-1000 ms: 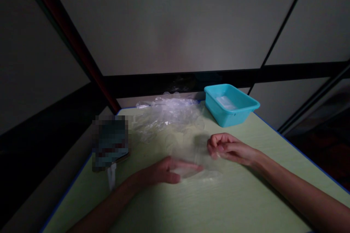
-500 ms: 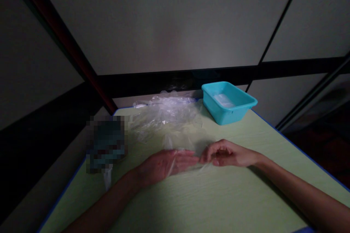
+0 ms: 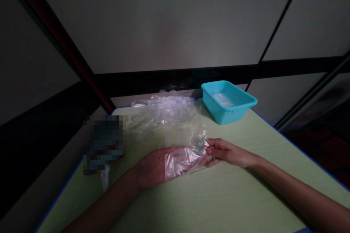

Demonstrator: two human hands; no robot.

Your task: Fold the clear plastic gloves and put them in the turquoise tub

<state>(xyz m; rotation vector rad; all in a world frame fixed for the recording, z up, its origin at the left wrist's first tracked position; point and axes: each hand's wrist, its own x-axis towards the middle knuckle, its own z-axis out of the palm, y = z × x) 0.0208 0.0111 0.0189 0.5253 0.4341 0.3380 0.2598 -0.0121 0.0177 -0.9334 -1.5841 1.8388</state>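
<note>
A thin clear plastic glove, as far as its crinkled shape shows, lies over the palm and fingers of my left hand. That hand is palm up with its fingers stretched out; whether they are inside the glove or beneath it I cannot tell. The straight edge of the plastic crosses my palm. At the glove's far end my right hand pinches the plastic between thumb and fingers, close to the left fingertips. Just behind both hands spreads a loose pile of clear plastic gloves.
A turquoise basin with a pale piece inside stands at the back right of the light green table. On the left is a blurred-out object with a white strip below it. Panelled doors rise behind the table.
My left fingers have moved right, under the plastic, past my right fingertips. The glove now lies spread and glossy over the palm. My right hand stays in nearly the same place.
</note>
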